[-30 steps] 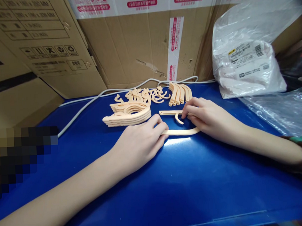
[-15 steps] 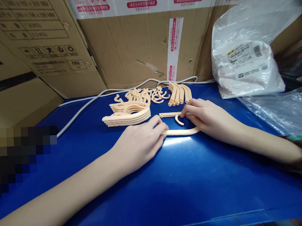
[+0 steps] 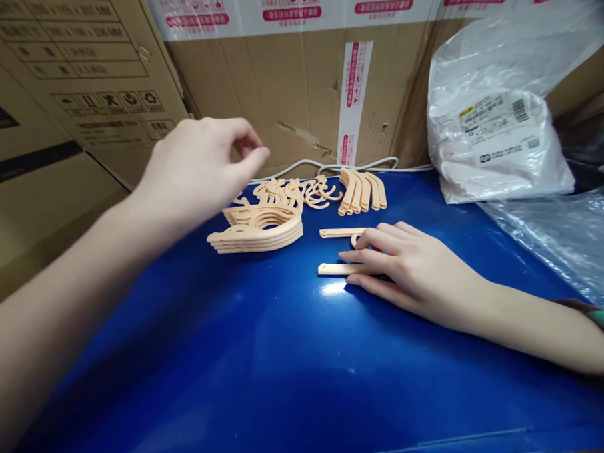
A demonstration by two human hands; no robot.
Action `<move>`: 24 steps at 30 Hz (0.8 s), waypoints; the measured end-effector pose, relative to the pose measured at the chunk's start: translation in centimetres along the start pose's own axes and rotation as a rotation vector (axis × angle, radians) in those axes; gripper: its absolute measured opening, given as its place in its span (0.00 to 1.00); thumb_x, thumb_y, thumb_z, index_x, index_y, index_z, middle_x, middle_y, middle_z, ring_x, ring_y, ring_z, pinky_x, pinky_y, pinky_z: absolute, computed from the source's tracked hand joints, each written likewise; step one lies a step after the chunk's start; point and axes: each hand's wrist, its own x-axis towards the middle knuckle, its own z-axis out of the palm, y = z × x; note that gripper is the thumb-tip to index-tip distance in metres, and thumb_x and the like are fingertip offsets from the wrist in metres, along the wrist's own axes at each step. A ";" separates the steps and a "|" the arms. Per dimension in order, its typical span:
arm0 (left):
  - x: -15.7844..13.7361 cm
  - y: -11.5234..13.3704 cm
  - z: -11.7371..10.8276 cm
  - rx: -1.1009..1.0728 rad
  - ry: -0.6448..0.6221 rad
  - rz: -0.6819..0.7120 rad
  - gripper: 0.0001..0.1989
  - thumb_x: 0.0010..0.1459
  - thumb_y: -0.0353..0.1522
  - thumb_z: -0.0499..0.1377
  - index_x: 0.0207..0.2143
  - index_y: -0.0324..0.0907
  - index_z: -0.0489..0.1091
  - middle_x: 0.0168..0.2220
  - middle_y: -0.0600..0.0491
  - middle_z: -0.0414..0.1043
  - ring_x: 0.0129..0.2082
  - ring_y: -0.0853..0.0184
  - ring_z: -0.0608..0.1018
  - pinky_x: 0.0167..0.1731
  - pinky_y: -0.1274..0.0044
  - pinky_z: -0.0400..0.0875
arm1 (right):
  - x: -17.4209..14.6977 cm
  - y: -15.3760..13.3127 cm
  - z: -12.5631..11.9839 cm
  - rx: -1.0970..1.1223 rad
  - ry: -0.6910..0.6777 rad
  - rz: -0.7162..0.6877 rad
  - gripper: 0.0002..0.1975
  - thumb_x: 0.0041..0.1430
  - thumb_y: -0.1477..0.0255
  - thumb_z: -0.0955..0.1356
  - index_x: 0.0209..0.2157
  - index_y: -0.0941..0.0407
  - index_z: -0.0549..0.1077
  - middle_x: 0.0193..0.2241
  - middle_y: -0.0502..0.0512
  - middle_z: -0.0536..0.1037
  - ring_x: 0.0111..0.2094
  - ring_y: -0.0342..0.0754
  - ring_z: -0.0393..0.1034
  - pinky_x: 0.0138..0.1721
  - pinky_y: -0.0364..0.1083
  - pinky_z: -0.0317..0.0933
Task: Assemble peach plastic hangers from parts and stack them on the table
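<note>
My left hand (image 3: 204, 167) is raised above the left end of the cream plastic hanger parts. Its fingers are loosely curled with a gap showing inside the thumb, and nothing is visible in them. On the blue table, my right hand (image 3: 404, 265) has its fingers and thumb around a cream hanger arm (image 3: 330, 270), whose right part the hand covers. Just behind lie a straight slotted hanger arm (image 3: 335, 233) and a hook (image 3: 354, 240), partly hidden by the right fingers. A stack of hanger pieces (image 3: 255, 240) sits left of them.
Loose hooks (image 3: 315, 192) and several curved arms (image 3: 363, 190) lie at the back. Cardboard boxes (image 3: 256, 88) stand behind, with a white cable (image 3: 304, 165) along them. A white plastic bag (image 3: 498, 144) and clear wrap (image 3: 537, 236) are at right.
My left hand has let go of the hanger arm and moved up and left, over the parts. My right hand has shifted slightly down, still at the arm, whose left end now shows.
</note>
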 end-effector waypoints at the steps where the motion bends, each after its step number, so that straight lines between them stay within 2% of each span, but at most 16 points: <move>1: 0.8 -1.0 0.2 0.039 -0.020 -0.047 0.21 0.63 0.44 0.48 0.44 0.39 0.72 0.39 0.51 0.73 0.36 0.65 0.70 0.37 0.74 0.61 | 0.0 0.0 0.1 0.006 -0.010 -0.002 0.15 0.68 0.65 0.61 0.44 0.57 0.76 0.37 0.59 0.75 0.38 0.51 0.69 0.38 0.49 0.58; 2: 1.6 -2.0 0.5 0.070 -0.096 -0.024 0.24 0.64 0.46 0.47 0.47 0.38 0.71 0.41 0.48 0.73 0.38 0.63 0.70 0.38 0.73 0.61 | 0.0 0.1 0.2 0.014 -0.019 -0.003 0.15 0.69 0.66 0.60 0.42 0.57 0.76 0.37 0.59 0.75 0.38 0.50 0.69 0.38 0.49 0.59; 3: 2.3 -3.0 1.1 0.099 -0.125 -0.059 0.26 0.63 0.48 0.46 0.45 0.37 0.72 0.40 0.46 0.73 0.37 0.62 0.70 0.37 0.72 0.62 | 0.0 0.1 0.3 0.025 -0.025 -0.002 0.15 0.69 0.66 0.60 0.41 0.57 0.76 0.36 0.58 0.75 0.37 0.50 0.69 0.38 0.48 0.59; 5: 3.8 -4.7 2.5 0.077 -0.219 -0.067 0.30 0.60 0.54 0.48 0.46 0.40 0.72 0.41 0.45 0.74 0.37 0.61 0.71 0.36 0.73 0.62 | 0.0 0.2 0.2 0.040 -0.035 -0.005 0.15 0.69 0.68 0.59 0.40 0.57 0.76 0.35 0.57 0.74 0.36 0.49 0.69 0.38 0.48 0.59; 7: 5.2 -5.9 4.0 0.087 -0.385 -0.228 0.31 0.49 0.57 0.57 0.42 0.41 0.74 0.42 0.45 0.75 0.36 0.59 0.73 0.33 0.73 0.62 | 0.0 0.2 0.1 0.040 -0.044 -0.013 0.16 0.69 0.69 0.59 0.40 0.57 0.76 0.35 0.57 0.74 0.36 0.49 0.69 0.37 0.48 0.59; 11: 6.7 -6.6 6.2 0.034 -0.558 -0.171 0.28 0.46 0.55 0.59 0.32 0.39 0.74 0.36 0.44 0.76 0.35 0.58 0.74 0.31 0.74 0.60 | 0.1 0.2 0.0 0.019 -0.041 -0.027 0.16 0.69 0.69 0.59 0.41 0.58 0.76 0.35 0.57 0.74 0.36 0.49 0.69 0.37 0.48 0.58; 14: 6.9 -6.5 6.9 0.016 -0.601 -0.166 0.24 0.45 0.52 0.59 0.26 0.39 0.72 0.30 0.45 0.76 0.30 0.60 0.73 0.28 0.74 0.59 | 0.1 0.2 0.0 0.016 -0.028 -0.036 0.15 0.70 0.69 0.58 0.41 0.57 0.76 0.34 0.57 0.74 0.35 0.48 0.68 0.37 0.47 0.58; 19: 7.1 -6.6 7.5 -0.077 -0.628 -0.217 0.18 0.41 0.46 0.62 0.24 0.39 0.72 0.30 0.47 0.75 0.29 0.62 0.72 0.26 0.75 0.59 | 0.0 0.3 0.1 0.009 -0.007 -0.045 0.15 0.69 0.70 0.59 0.41 0.57 0.76 0.34 0.56 0.74 0.35 0.48 0.69 0.36 0.46 0.59; 24: 7.0 -6.3 7.5 -0.104 -0.592 -0.283 0.14 0.41 0.42 0.60 0.20 0.39 0.68 0.24 0.49 0.67 0.23 0.66 0.66 0.23 0.74 0.55 | 0.0 0.3 0.1 0.028 -0.010 -0.041 0.16 0.70 0.70 0.58 0.40 0.57 0.76 0.34 0.56 0.74 0.35 0.48 0.69 0.37 0.46 0.59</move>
